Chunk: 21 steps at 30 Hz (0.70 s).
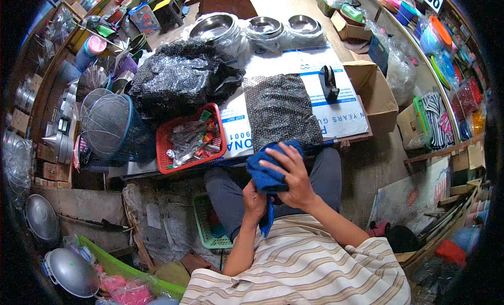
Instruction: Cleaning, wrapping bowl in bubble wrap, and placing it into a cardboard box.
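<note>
A dark blue cloth (pixel 262 173) is bunched up between my two hands, above my lap at the table's front edge. My left hand (pixel 255 198) grips it from below, and a blue strip (pixel 267 222) hangs beneath that fist. My right hand (pixel 293 179) presses over the cloth's right side with its fingers spread across it. Whether something lies inside the cloth is hidden. Just beyond the hands, a sheet of black bubble wrap (pixel 281 108) lies flat on the white printed board (pixel 348 122) that covers the table.
A red plastic basket (pixel 160 149) of packaged items stands left of the sheet. Behind it sits a black bubble-wrapped bundle (pixel 173 78). A black tape dispenser (pixel 329 84) is at right, metal bowls (pixel 265 25) at the back. A cardboard box (pixel 372 88) adjoins the table's right side.
</note>
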Motion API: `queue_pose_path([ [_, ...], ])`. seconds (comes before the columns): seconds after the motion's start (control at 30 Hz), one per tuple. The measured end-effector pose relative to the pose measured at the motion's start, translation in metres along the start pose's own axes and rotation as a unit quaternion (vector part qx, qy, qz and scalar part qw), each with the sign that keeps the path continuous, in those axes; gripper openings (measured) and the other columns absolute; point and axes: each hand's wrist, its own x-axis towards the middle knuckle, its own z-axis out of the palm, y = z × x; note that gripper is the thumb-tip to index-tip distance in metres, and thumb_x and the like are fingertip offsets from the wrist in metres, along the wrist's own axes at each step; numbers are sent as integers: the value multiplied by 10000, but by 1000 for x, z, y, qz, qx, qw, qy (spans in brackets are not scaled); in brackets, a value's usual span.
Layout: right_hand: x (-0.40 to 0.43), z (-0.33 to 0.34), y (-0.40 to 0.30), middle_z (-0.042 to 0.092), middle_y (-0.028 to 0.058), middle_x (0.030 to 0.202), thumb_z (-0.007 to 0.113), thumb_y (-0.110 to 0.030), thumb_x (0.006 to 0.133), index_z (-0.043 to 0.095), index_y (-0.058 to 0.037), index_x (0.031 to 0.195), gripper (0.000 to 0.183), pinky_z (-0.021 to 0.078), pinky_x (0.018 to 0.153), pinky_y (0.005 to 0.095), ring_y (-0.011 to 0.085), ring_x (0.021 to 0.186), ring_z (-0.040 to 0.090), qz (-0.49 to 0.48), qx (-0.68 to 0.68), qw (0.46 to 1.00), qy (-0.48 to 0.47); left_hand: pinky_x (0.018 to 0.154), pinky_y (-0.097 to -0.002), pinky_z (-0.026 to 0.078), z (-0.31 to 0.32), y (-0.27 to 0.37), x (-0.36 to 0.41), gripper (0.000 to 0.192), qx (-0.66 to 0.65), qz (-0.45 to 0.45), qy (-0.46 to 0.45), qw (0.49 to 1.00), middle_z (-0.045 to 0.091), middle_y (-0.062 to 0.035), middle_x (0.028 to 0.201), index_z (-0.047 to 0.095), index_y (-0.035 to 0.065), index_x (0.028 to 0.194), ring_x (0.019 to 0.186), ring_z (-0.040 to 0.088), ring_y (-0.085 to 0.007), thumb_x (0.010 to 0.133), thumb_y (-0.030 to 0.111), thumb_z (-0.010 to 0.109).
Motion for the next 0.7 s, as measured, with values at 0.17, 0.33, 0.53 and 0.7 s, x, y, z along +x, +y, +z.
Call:
queue_pose_path([
  [0.17, -10, 18, -9, 513, 116, 1606, 812, -189, 764, 633, -109, 1446, 710, 262, 1277, 595, 410, 1528, 402, 8, 28, 998, -47, 1013, -363, 524, -15, -48, -2, 351, -66, 0, 51, 997, 736, -61, 1156, 667, 31, 1313, 1134, 668, -197, 1080, 289, 612],
  [0.33, -6, 17, -1, 518, 129, 1602, 814, -199, 772, 648, -86, 1398, 658, 282, 1272, 587, 413, 1514, 425, -8, 49, 997, -61, 810, -311, 580, -14, -40, -1, 505, -119, 26, 47, 991, 736, -63, 1129, 650, 21, 1317, 955, 705, -161, 1075, 461, 600],
  [0.53, -11, 12, 6, 565, 141, 1558, 805, -204, 770, 681, -65, 1315, 576, 317, 1251, 591, 417, 1478, 478, -29, 59, 997, -36, 570, -245, 564, -28, -36, 2, 643, -187, -26, -24, 982, 739, -67, 1035, 626, -6, 1314, 717, 704, -124, 1033, 572, 630],
  [0.7, -24, 1, 16, 596, 157, 1528, 805, -247, 775, 696, -45, 1265, 542, 332, 1238, 604, 418, 1467, 498, -56, 73, 995, -29, 552, -238, 552, -25, -11, 2, 603, -200, -63, -116, 971, 735, -63, 972, 592, -2, 1369, 662, 695, -119, 1051, 508, 641],
])
